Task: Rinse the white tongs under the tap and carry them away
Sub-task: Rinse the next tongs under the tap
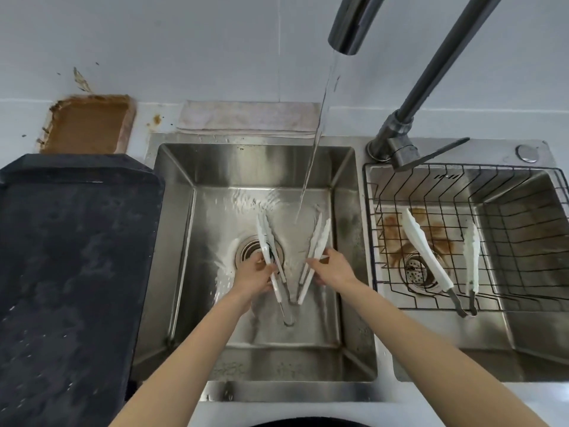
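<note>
White tongs [318, 241] with a metal hinge end are spread in a V low in the left sink basin [178, 229]. My left hand [254, 274] grips the left arm of the tongs [264, 238] and my right hand [334, 268] grips the right arm. The hinge points toward me near the basin floor. Water [317, 134] runs from the tap spout [351, 26] and lands on the basin floor between the two white tips.
A wire rack [523, 211] sits in the right basin with another pair of white tongs [425, 254] lying in it. A black tray [70, 257] lies on the counter at left, a rusty tray [89, 124] behind it, and a folded cloth [246, 118] behind the sink.
</note>
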